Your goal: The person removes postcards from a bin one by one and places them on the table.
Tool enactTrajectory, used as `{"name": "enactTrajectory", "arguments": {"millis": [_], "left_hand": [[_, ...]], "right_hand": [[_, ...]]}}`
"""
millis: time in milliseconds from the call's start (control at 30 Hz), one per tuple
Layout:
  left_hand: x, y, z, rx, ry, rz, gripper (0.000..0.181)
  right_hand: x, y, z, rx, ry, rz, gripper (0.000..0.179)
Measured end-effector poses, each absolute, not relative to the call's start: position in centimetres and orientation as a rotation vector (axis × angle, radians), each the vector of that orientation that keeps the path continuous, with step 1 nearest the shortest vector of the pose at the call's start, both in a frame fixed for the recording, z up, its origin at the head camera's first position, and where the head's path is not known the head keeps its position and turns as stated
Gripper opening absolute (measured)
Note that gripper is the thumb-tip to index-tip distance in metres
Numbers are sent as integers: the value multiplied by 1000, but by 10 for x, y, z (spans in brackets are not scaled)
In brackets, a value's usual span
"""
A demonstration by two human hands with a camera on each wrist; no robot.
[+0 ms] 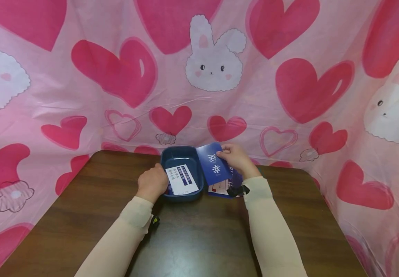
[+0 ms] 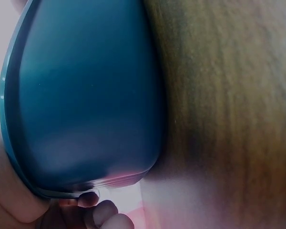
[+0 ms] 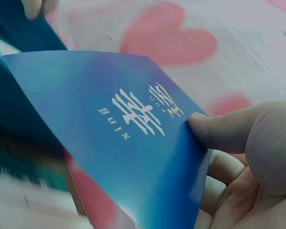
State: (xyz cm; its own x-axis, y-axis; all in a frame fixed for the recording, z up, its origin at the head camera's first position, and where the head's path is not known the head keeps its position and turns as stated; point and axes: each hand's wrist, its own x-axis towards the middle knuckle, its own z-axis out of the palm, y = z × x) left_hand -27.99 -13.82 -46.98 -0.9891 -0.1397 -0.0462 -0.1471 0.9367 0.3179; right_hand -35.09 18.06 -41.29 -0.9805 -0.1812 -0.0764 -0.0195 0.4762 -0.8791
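In the head view, my left hand (image 1: 152,181) grips the left rim of a dark blue square dish (image 1: 182,158). The dish's smooth outer wall (image 2: 90,95) fills much of the left wrist view, with fingertips curled at its rim. A white card (image 1: 184,182) with dark blue bands and handwriting lies tilted inside the dish. Between thumb and fingers, my right hand (image 1: 236,158) pinches a blue card (image 1: 214,163) printed with white characters. That card slants beside the dish's right rim and bends slightly in the right wrist view.
More cards, blue and white with red marks (image 1: 219,187), lie right of the dish, partly under the right hand and the held card. Everything sits on a brown wooden table (image 1: 199,238). A pink cloth (image 1: 213,104) with hearts and rabbits hangs behind and along both sides.
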Motion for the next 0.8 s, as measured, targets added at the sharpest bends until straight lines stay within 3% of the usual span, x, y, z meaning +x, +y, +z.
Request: {"name": "enactTrajectory", "arguments": {"millis": [300, 800], "left_hand": [[-275, -138, -467, -215, 3059, 531, 59], [-276, -138, -466, -193, 3056, 548, 58]], "right_hand": [[-343, 250, -424, -6, 2571, -1618, 38], [-336, 313, -430, 66, 2676, -1467, 44]]}}
